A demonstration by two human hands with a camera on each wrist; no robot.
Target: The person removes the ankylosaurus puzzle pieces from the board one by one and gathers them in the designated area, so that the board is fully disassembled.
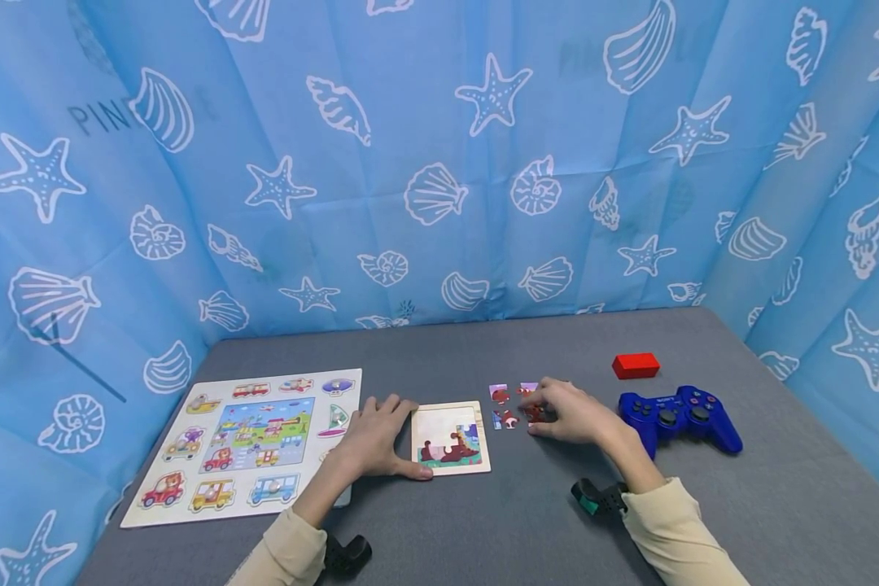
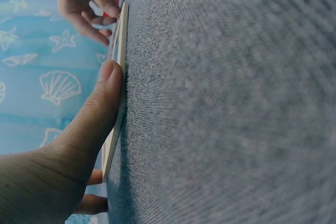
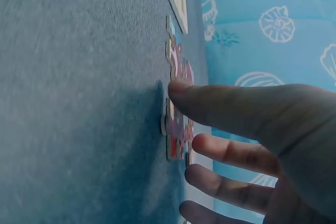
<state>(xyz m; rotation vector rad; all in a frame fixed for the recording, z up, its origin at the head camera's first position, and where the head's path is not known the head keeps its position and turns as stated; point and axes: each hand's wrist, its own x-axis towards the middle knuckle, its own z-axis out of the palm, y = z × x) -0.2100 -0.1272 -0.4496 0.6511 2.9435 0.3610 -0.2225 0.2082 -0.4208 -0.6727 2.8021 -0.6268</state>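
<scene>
A small wooden puzzle tray (image 1: 450, 472) lies on the table, its lower part filled with brown and green picture pieces. My left hand (image 1: 375, 437) holds it at its left side, thumb on the near edge and fingers by the far left corner. In the left wrist view, the left thumb (image 2: 107, 85) rests against the tray's edge (image 2: 122, 40). My right hand (image 1: 573, 413) hovers low over loose puzzle pieces (image 1: 508, 419) right of the tray. Thumb and fingers are spread apart there, the thumb tip close to pieces (image 3: 173, 129) lying flat; whether it touches is unclear.
A larger peg puzzle board (image 1: 212, 391) with vehicle pictures lies at the left, partly behind my left arm. A blue game controller (image 1: 677, 415) is just right of my right hand, with a red block (image 1: 636, 365) behind it. A patterned blue curtain (image 1: 439, 195) encloses the table (image 1: 483, 537).
</scene>
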